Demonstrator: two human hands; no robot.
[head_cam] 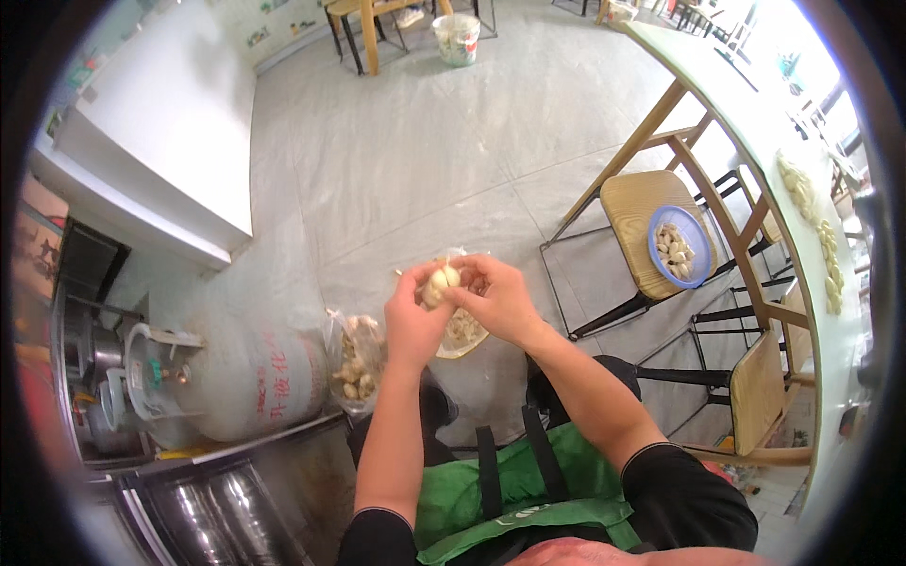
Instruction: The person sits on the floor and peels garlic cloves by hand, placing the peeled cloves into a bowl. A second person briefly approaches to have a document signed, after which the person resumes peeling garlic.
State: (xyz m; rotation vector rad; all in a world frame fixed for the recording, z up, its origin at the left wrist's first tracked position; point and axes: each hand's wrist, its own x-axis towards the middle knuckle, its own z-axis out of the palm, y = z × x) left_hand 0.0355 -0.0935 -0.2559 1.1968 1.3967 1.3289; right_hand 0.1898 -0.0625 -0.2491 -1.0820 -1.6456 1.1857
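Note:
A pale garlic bulb [444,278] with smooth cloves showing is held up in front of me between both hands. My left hand [416,318] grips it from the left, fingers curled behind it. From the right, my right hand [499,297] has its thumb against the cloves; its other fingertips are partly hidden. Below the hands, on the floor, stands a yellow-rimmed container [463,351] with papery garlic skins in it, partly covered by my hands. Beside my left forearm is a clear plastic bag [357,361] of lumpy, pale-brown produce, probably garlic bulbs.
Unpeeled cloves lie in a blue plastic basket [701,247] on a wooden chair [630,205] at right. Cloves also line the long table [786,233]. A gas cylinder [241,385] stands at left, near a white counter [177,134]. Farther off is a bucket [456,42].

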